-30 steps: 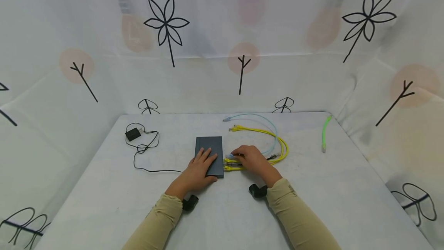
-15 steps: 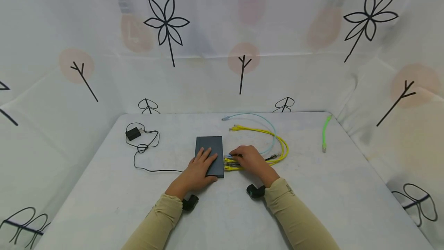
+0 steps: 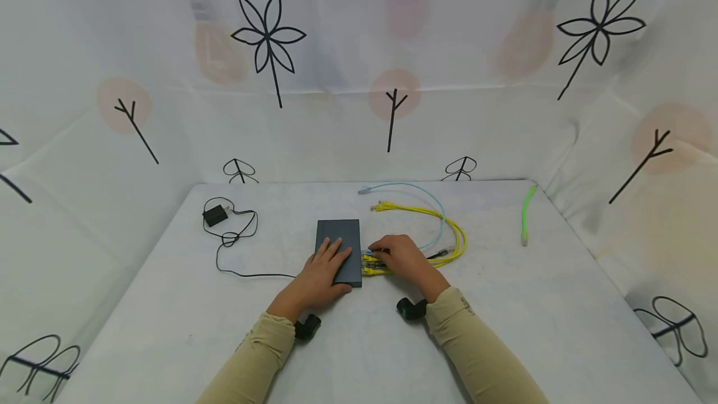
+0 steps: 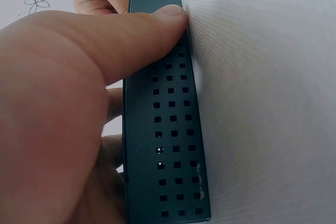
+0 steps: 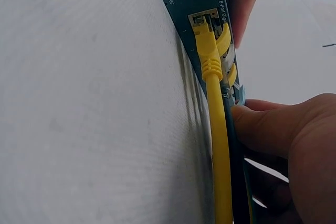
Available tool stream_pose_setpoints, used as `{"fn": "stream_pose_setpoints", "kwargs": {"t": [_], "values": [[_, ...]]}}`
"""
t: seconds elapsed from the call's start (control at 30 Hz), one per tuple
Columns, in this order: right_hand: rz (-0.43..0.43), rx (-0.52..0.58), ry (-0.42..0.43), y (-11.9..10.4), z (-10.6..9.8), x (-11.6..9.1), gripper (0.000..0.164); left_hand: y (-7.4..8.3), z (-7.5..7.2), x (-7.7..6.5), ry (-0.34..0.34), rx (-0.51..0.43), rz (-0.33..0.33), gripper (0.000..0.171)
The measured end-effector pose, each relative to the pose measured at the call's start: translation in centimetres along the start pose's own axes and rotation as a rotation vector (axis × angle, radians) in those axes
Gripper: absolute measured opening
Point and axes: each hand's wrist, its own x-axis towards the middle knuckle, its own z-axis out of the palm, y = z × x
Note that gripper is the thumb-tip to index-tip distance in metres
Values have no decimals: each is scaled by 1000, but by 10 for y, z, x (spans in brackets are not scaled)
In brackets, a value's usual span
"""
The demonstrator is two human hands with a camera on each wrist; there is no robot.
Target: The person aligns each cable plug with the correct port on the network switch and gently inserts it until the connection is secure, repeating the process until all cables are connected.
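Note:
A dark network switch (image 3: 339, 229) lies on the white table. My left hand (image 3: 315, 280) rests on its top with fingers spread, while the thumb (image 4: 170, 17) lies along its vented side. My right hand (image 3: 411, 259) pinches the plug end of a light blue network cable (image 3: 439, 204) at the port side. A small blue bit of plug (image 5: 241, 95) shows beside the thumb, right at the ports; the rest is hidden by the fingers. Yellow network cables (image 3: 461, 239) are plugged in, one yellow plug (image 5: 206, 40) near the Power marking. A black cable (image 3: 440, 254) runs among them.
A black power adapter (image 3: 215, 216) with a coiled cord lies at the back left, its cord running to the switch. A short green network cable (image 3: 524, 217) lies at the right. A patterned white cloth (image 3: 336, 129) hangs behind the table.
My right hand has shifted slightly left toward the switch, bringing the light blue plug closer to the ports. The left hand and the switch have stayed put.

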Motion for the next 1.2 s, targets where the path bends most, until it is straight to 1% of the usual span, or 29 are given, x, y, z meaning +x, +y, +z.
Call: {"fn": "stream_pose_setpoints", "kwargs": {"t": [0.33,0.73,0.87,1.2], "values": [[-18,9,6,2,2,1,20,2,-3,-1,-12,1,-7,77],[3,23,1,2,1,3,20,1,-3,1,-29,8,5,78],[5,26,-4,3,1,3,21,1,-4,1,-44,6,2,78],[17,37,-35,0,-1,5,21,2,-5,1,-38,7,6,76]]}}
